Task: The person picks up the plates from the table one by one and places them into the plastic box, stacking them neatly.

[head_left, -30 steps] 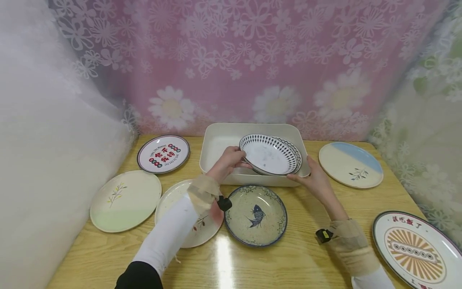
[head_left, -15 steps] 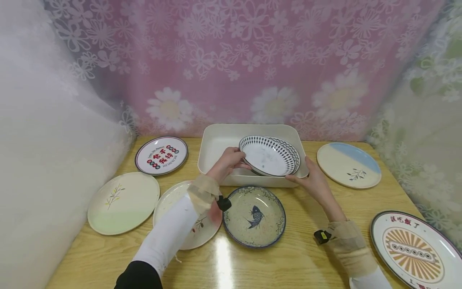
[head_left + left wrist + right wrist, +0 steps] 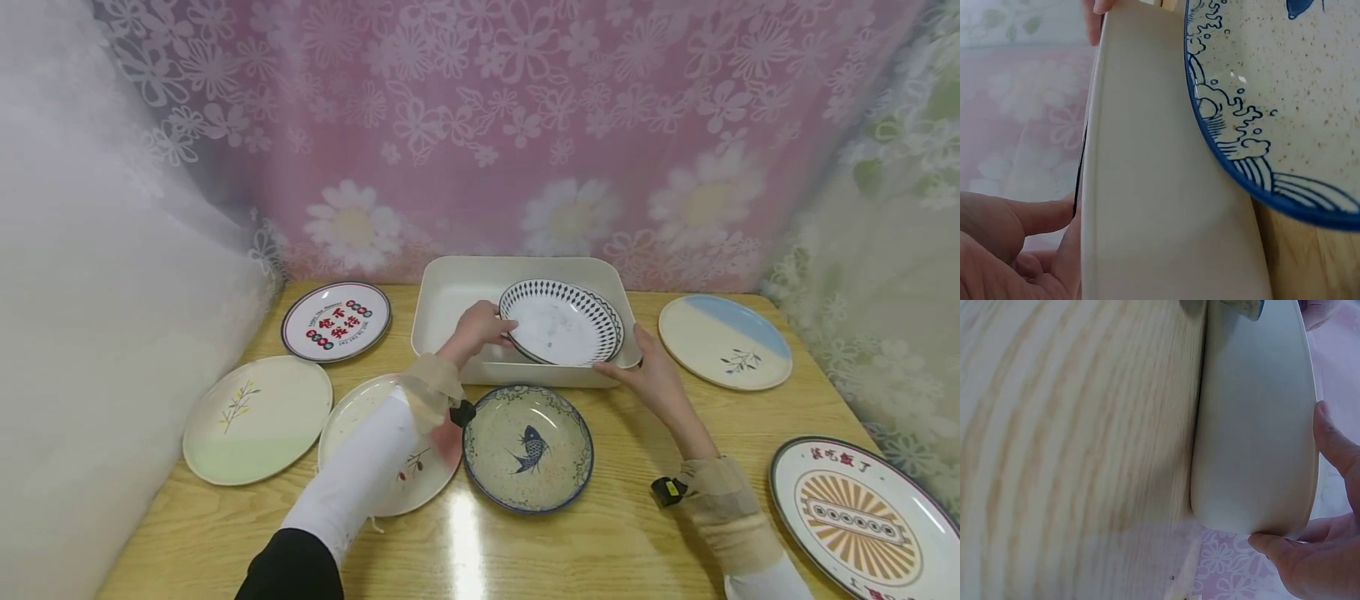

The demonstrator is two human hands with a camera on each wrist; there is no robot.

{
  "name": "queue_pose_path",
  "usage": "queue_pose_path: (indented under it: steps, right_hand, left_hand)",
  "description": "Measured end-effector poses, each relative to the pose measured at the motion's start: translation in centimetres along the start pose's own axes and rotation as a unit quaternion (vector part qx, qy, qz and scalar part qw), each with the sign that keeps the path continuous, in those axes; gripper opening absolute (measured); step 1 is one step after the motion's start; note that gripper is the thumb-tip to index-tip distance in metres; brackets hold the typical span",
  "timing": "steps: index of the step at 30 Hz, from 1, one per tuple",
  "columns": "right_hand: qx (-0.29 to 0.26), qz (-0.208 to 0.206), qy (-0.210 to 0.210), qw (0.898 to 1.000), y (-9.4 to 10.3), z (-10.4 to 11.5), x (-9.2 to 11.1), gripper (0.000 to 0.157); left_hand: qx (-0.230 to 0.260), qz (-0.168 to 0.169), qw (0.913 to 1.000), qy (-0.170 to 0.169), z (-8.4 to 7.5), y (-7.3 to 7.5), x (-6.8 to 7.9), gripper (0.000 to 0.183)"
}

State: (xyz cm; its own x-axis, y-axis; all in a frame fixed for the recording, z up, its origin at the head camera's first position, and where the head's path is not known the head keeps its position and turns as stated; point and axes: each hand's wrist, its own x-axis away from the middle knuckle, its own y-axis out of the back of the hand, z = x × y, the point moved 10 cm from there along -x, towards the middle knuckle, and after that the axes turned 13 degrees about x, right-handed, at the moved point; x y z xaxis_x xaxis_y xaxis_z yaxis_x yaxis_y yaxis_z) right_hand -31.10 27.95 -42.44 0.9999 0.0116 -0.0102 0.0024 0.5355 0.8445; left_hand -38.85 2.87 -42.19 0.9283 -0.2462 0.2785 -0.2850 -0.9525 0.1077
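A white oval dish with a black diamond border lies tilted inside the off-white rectangular bin. My left hand pinches the dish's left rim between thumb and fingers. Beneath that dish shows the right edge of a second patterned dish, mostly covered. My right hand holds the bin's front right corner, its thumb at the front rim. In the left wrist view, the thumb of my left hand meets the dark dish rim behind the bin wall. The right wrist view shows my right hand around the corner.
A fish-patterned dish stands just in front of the bin. Left of it lie a pink-tinted plate, a green-tinted plate and a red-lettered plate. To the right are a blue-tinted plate and a large sunburst plate.
The diamond-bordered dish has shifted slightly right with my left hand, covering more of the dish below. My right hand has stayed at the bin's corner.
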Motion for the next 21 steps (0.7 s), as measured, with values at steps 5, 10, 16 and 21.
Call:
queue_pose_path:
  steps: [5,10,16,21]
  right_hand:
    - [0.002,-0.003,-0.001,1.000,-0.04,-0.04,-0.02,0.112]
    - [0.005,-0.012,0.005,1.000,0.06,0.09,-0.01,0.112]
    - [0.001,-0.015,0.009,1.000,0.23,0.26,0.07,0.110]
    - [-0.002,-0.012,0.007,1.000,0.13,0.21,0.12,0.110]
  left_hand:
    - [-0.036,-0.012,0.9993,0.004,0.25,0.15,-0.18,0.027]
    - [-0.037,-0.006,0.9992,0.015,0.29,0.02,-0.21,0.022]
    - [-0.047,0.010,0.9987,0.019,-0.06,-0.25,0.13,0.028]
    - [-0.041,0.016,0.9989,0.017,0.00,-0.39,0.37,0.030]
